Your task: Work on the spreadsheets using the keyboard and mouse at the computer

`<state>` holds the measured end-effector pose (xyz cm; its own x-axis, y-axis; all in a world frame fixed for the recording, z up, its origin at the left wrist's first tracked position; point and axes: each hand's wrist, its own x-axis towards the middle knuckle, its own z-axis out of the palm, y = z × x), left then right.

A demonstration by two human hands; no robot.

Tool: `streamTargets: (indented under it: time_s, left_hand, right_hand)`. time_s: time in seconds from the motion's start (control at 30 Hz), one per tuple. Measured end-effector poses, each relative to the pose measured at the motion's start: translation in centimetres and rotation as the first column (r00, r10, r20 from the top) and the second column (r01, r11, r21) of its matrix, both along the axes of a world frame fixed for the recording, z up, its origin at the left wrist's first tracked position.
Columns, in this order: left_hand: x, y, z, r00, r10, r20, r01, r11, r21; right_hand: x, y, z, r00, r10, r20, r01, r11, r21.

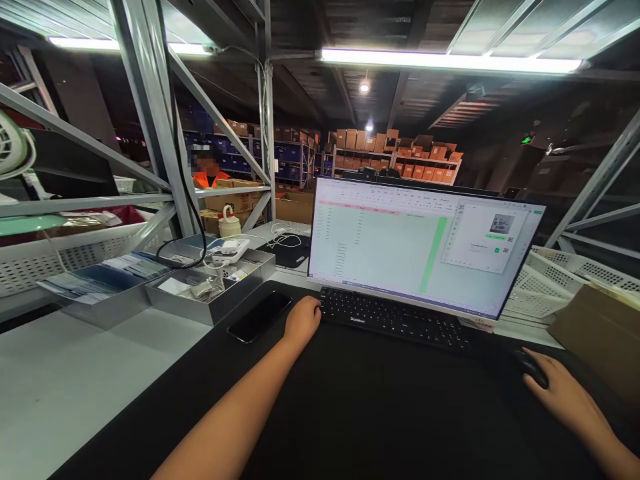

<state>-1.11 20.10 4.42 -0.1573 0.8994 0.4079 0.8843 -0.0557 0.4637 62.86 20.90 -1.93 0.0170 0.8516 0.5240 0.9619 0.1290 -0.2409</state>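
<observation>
- Left hand [301,320] at the left end of the keyboard [393,321], fingers curled, grip unclear.
- Right hand [565,393] right of the keyboard, fingers around the mouse [533,369].
- Phone [261,317] left of the keyboard.

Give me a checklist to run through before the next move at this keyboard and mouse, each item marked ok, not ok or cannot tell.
1. Right hand on the mouse: ok, it rests over it with the thumb along the near side.
2. Left hand at the keyboard: ok, fingers are at its left end.
3. Monitor lit: ok, a spreadsheet-like page shows, with a smaller window over its right part.
4. On-screen text readable: cannot tell, most of it is too small here.
5. Phone off the keys: ok, it lies flat, screen dark, left of the left hand.
6. Key or mouse button pressed: cannot tell.
</observation>
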Motion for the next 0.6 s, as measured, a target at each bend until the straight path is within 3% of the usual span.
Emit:
streamTargets:
  time_s: [0.6]
  left_hand:
    - [0.01,-0.17,0.06,1.000,-0.002,-0.002,0.002,1.000,-0.004]
  right_hand:
    - [-0.01,0.35,-0.20,0.998,-0.026,-0.058,0.026,1.000,0.000]
